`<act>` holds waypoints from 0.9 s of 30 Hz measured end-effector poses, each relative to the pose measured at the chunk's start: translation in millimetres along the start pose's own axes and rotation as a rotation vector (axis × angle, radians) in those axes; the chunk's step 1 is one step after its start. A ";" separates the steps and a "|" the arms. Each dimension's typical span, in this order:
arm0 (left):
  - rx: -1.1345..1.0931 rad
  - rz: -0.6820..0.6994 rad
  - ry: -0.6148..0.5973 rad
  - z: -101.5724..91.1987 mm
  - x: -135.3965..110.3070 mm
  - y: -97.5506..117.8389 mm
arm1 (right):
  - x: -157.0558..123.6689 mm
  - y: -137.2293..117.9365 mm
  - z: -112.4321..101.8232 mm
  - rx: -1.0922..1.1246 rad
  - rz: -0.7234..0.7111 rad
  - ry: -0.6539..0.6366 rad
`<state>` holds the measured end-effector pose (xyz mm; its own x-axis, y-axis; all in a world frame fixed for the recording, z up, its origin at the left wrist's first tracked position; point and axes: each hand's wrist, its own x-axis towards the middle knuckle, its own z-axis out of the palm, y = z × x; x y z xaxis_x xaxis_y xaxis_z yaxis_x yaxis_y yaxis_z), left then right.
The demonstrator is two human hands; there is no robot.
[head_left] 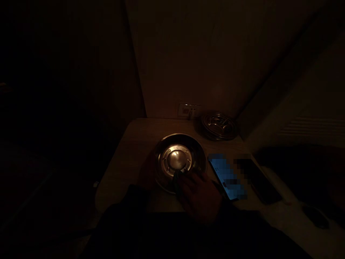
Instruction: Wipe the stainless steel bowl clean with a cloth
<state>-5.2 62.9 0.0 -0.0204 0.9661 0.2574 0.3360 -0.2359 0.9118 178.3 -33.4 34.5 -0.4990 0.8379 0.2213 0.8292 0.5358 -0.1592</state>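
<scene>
A round, shiny steel bowl (177, 158) with a raised ring in its base lies in front of me on a small table. Light glints off its centre. At its left rim is my left hand (147, 174), very dark, seemingly closed around the edge; its fingers barely show. My right hand (201, 194) presses a dark greenish cloth (176, 180) against the near inner side of the bowl, the fingers bent over it. Much of the cloth is hidden under that hand.
The light wooden tabletop (129, 154) has rounded corners. Behind the bowl stands a stack of steel plates (219, 126), near a wall socket (188, 109) with a plug. To the right lie a lit phone (225, 176), a dark phone-like slab (265, 183) and a small dark object (315, 216).
</scene>
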 end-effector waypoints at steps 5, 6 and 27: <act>0.016 -0.048 0.033 -0.9 -1.0 0.4 | 22.9 -22.5 11.2 0.054 0.073 0.010; 0.032 -0.045 0.043 -1.8 -1.0 1.3 | 27.1 -27.0 15.3 0.071 0.082 0.030; -0.025 -0.092 -0.039 -0.7 -1.9 20.0 | 16.5 8.1 0.3 -0.061 0.078 -0.082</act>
<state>0.9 56.3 18.0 -0.0134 0.9869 0.1605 0.3104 -0.1485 0.9389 176.7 -15.2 36.5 -0.4487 0.8840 0.1311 0.8791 0.4630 -0.1132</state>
